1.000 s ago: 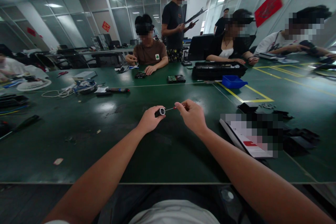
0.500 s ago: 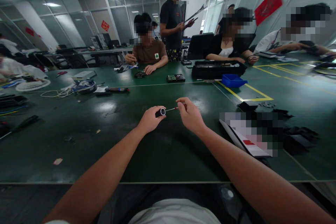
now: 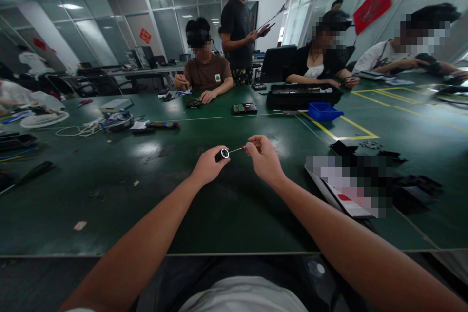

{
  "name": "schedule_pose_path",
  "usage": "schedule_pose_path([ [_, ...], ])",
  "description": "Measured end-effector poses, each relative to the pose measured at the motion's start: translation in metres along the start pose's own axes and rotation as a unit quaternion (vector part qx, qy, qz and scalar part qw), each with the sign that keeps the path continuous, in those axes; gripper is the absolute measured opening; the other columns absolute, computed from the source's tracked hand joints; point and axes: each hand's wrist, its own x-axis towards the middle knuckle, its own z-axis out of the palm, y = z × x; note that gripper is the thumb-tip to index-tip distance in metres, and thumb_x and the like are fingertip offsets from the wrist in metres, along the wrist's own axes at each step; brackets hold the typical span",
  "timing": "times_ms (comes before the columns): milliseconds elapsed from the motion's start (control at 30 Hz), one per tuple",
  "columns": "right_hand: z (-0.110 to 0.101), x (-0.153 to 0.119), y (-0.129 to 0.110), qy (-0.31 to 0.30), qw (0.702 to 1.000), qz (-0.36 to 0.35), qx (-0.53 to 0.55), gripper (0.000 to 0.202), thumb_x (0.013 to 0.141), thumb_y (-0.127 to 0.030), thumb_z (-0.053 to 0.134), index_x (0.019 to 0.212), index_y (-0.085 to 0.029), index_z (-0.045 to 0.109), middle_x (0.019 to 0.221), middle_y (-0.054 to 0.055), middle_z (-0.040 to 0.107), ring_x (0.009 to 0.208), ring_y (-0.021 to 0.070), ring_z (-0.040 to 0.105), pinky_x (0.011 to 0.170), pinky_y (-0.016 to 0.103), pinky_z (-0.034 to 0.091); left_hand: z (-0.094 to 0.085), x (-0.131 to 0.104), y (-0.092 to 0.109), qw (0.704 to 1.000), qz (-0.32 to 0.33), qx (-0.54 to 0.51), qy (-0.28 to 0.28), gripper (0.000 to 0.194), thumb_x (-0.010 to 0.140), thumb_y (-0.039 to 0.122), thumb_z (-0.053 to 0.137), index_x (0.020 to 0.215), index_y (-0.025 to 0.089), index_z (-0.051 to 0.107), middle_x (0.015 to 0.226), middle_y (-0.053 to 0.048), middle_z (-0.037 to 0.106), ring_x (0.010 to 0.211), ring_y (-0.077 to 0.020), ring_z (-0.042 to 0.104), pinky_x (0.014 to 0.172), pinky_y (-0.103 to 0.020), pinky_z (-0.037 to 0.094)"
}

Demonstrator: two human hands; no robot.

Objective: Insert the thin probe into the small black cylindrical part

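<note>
Wrapped in my left hand [image 3: 208,165] is a small black cylinder [image 3: 221,154] with a bright ring around its end, which faces right. My right hand [image 3: 262,155] pinches a screwdriver [image 3: 238,149] with a thin metal shaft and a bit of red at the handle. The shaft points left and its tip meets the ringed end; whether it sits in a screw is too small to tell. Both hands are held over the green table [image 3: 234,224], and my fingers hide most of the cylinder and the handle.
To the right lie a white box-like item [image 3: 325,190] and black parts [image 3: 417,195]. Farther back are a blue bin [image 3: 324,112], a long black housing [image 3: 303,97] and a circuit board [image 3: 244,108]. Cables [image 3: 113,121] lie at left. Co-workers sit across the table; one person stands.
The ringed end and the screwdriver have shifted slightly left, and the screwdriver's angle has changed a little. Both hands keep their grip.
</note>
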Motion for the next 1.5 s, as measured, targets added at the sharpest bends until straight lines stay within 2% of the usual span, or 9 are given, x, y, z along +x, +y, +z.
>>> schedule_pose_path([
  [133,0.005,0.004,0.005,0.034,0.981,0.091,0.168,0.021,0.088,-0.041,0.059,0.088,-0.021,0.061,0.080,0.003,0.067,0.073,0.0172,0.063,0.073,0.034,0.053,0.000,0.001,0.001,1.000,0.029,0.010,0.000,0.034,0.086,0.023,0.069,0.120,0.021,0.067,0.120,-0.006,0.071,0.112,-0.0242,0.063,0.102,-0.040,0.045],
  [233,0.005,0.009,0.010,0.052,0.930,0.236,0.277,0.024,0.092,-0.039,0.055,0.076,-0.021,0.058,0.065,0.001,0.058,0.058,0.0146,0.056,0.066,0.034,0.054,0.000,0.001,0.001,0.998,0.060,0.028,0.000,0.033,0.087,0.023,0.069,0.120,0.023,0.067,0.120,-0.006,0.070,0.112,-0.0245,0.062,0.102,-0.041,0.045],
  [267,0.005,0.010,0.011,0.057,0.920,0.257,0.291,0.025,0.093,-0.037,0.053,0.074,-0.021,0.057,0.062,0.000,0.056,0.055,0.0139,0.054,0.064,0.033,0.054,0.000,0.001,0.000,0.997,0.062,0.036,0.001,0.033,0.087,0.023,0.069,0.120,0.024,0.067,0.119,-0.006,0.071,0.111,-0.0247,0.062,0.102,-0.042,0.045],
  [333,0.004,0.011,0.012,0.075,0.927,0.237,0.281,0.023,0.093,-0.036,0.052,0.076,-0.022,0.057,0.065,0.000,0.057,0.056,0.0137,0.054,0.062,0.031,0.053,-0.001,0.001,0.000,0.997,0.058,0.049,0.001,0.034,0.087,0.024,0.069,0.121,0.024,0.067,0.117,-0.006,0.071,0.110,-0.0252,0.063,0.100,-0.043,0.045],
  [500,0.002,0.007,0.008,0.079,0.979,0.115,0.150,0.020,0.092,-0.042,0.053,0.087,-0.023,0.058,0.075,0.000,0.063,0.065,0.0151,0.059,0.061,0.029,0.049,-0.001,0.002,0.001,0.997,0.049,0.060,0.003,0.035,0.087,0.025,0.070,0.121,0.024,0.067,0.118,-0.006,0.071,0.108,-0.0255,0.063,0.099,-0.043,0.044],
  [733,0.001,0.001,-0.001,0.052,0.997,0.041,0.034,0.025,0.095,-0.044,0.048,0.091,-0.021,0.057,0.075,0.002,0.065,0.067,0.0166,0.061,0.067,0.033,0.048,-0.003,0.001,0.005,0.997,0.043,0.071,-0.003,0.035,0.086,0.025,0.071,0.122,0.023,0.067,0.114,-0.006,0.072,0.105,-0.0253,0.063,0.099,-0.043,0.044],
  [967,0.002,-0.001,0.001,0.046,0.998,0.005,0.036,0.025,0.096,-0.045,0.047,0.095,-0.022,0.057,0.078,0.003,0.067,0.071,0.0179,0.063,0.070,0.035,0.051,-0.001,0.001,0.002,0.996,0.046,0.073,-0.001,0.037,0.085,0.026,0.072,0.122,0.024,0.068,0.114,-0.006,0.072,0.104,-0.0255,0.063,0.097,-0.043,0.044],
  [1333,0.002,-0.001,0.000,0.043,0.998,0.018,0.037,0.025,0.094,-0.045,0.050,0.095,-0.021,0.059,0.081,0.005,0.071,0.073,0.0194,0.068,0.072,0.036,0.054,-0.002,0.000,0.004,0.998,0.038,0.059,-0.004,0.038,0.086,0.028,0.072,0.123,0.024,0.068,0.121,-0.005,0.072,0.107,-0.0257,0.063,0.097,-0.043,0.045],
  [1500,-0.004,-0.002,-0.009,0.030,0.999,0.026,-0.030,0.034,0.091,-0.052,0.056,0.082,-0.021,0.062,0.070,0.004,0.070,0.066,0.0187,0.066,0.068,0.034,0.050,-0.002,-0.001,0.004,0.997,0.030,0.064,-0.011,0.038,0.086,0.030,0.072,0.123,0.024,0.068,0.119,-0.005,0.072,0.104,-0.0256,0.064,0.095,-0.042,0.046],
])
